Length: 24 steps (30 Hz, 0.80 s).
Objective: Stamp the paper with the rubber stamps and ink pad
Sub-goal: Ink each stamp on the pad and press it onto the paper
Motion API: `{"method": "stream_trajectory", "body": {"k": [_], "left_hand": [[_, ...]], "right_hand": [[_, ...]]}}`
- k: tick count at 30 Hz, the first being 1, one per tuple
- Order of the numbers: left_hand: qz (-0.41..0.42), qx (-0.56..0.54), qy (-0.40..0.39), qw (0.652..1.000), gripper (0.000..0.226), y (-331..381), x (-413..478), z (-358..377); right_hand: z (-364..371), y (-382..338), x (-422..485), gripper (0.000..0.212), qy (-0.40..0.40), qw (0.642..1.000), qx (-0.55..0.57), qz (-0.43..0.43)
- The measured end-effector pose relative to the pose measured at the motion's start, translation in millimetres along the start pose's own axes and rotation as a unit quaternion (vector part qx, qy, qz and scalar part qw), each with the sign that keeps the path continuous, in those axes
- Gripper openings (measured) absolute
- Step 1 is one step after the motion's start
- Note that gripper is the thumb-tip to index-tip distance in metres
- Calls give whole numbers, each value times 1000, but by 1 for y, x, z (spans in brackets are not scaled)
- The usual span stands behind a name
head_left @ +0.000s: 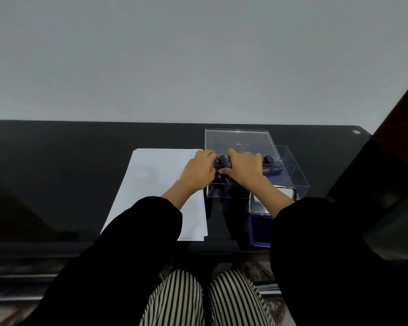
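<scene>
A stack of white paper (156, 184) lies on the black table, with faint blue stamp marks at its top right corner. Right of it stands a clear plastic box (239, 140) holding dark rubber stamps. My left hand (199, 171) and my right hand (244, 169) are both inside the box, fingers curled around a dark stamp (222, 161) between them. Another dark stamp (270, 161) stands at the box's right side. The blue ink pad (259, 231) lies open near the table's front edge, partly under my right sleeve.
A second clear compartment (295, 172) adjoins the box on the right. The ink pad's clear lid (259, 203) lies behind the pad. The black table (57, 172) runs left to a grey wall behind. My striped trousers show below the front edge.
</scene>
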State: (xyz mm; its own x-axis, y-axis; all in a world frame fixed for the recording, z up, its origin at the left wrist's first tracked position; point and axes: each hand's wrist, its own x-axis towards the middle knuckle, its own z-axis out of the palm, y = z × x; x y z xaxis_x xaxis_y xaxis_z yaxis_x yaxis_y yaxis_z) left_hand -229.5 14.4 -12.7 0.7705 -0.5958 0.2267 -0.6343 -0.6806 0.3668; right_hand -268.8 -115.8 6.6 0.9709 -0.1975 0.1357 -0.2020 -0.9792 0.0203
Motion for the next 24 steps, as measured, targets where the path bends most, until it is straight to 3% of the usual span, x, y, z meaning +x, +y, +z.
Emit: {"method": "stream_trajectory", "body": {"k": [12,24], "left_hand": [[-5,5,8,1000,37,-3,0,9],[-20,-46,-7,999,40,-5,-3,10]], "right_hand": [[9,-7,-5,28,50,997,48,-31],[12,-18,5,50,-33,999,30,-15]]}}
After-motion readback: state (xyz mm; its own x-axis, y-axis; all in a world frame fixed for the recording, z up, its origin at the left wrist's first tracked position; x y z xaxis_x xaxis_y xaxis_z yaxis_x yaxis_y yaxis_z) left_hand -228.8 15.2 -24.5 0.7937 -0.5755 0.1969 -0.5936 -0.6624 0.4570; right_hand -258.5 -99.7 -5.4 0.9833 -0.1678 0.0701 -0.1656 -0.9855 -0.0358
